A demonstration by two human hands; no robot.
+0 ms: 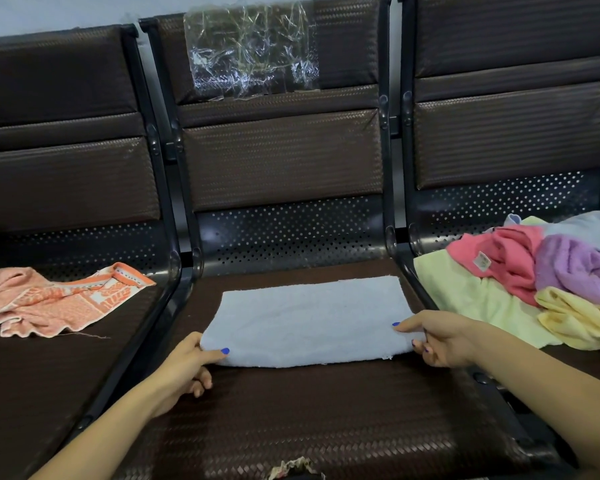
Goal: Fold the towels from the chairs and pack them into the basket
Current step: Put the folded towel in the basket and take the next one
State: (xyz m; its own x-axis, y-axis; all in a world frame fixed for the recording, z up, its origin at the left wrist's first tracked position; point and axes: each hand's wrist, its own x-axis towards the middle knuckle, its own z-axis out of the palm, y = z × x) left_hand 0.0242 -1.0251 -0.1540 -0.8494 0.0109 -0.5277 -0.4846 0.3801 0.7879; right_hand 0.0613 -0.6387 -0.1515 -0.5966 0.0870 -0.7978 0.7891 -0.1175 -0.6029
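Hands (187,362) (440,341) at towel (309,320) corners

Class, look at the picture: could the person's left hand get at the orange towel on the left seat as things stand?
Probably yes. The left hand pinches the blue towel, so it must let go first; the orange towel lies uncovered on the next seat, with only the low seat frame between.
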